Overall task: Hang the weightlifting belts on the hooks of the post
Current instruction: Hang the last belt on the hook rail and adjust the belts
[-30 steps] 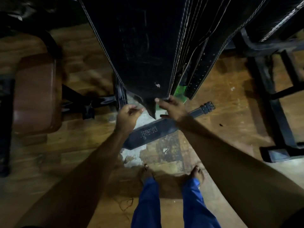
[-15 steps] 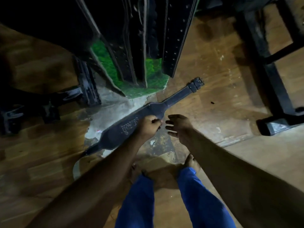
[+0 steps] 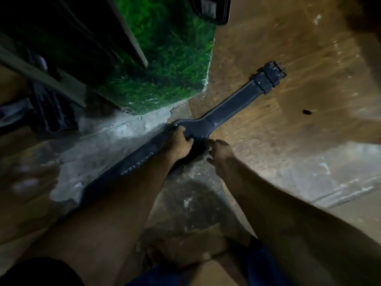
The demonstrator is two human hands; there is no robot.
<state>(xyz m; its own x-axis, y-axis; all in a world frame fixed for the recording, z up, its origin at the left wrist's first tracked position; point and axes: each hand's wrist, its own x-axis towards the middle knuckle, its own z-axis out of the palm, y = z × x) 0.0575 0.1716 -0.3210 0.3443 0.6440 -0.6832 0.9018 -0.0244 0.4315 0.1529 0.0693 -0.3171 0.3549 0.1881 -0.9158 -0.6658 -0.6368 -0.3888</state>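
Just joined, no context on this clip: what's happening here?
A person is bent over a dark weightlifting belt that lies flat on the floor, buckle end pointing away. The left hand is closed on the belt near where the wide part narrows into the strap. The right hand is beside it with fingers spread, at the belt's edge but not clearly gripping. The belt is not lifted yet. Other dark belts hang at the top of the view, by a green turf patch.

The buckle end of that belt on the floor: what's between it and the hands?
In the head view, only the belt's own narrow strap runs from the buckle to the left hand and right hand; bare floor flanks it.
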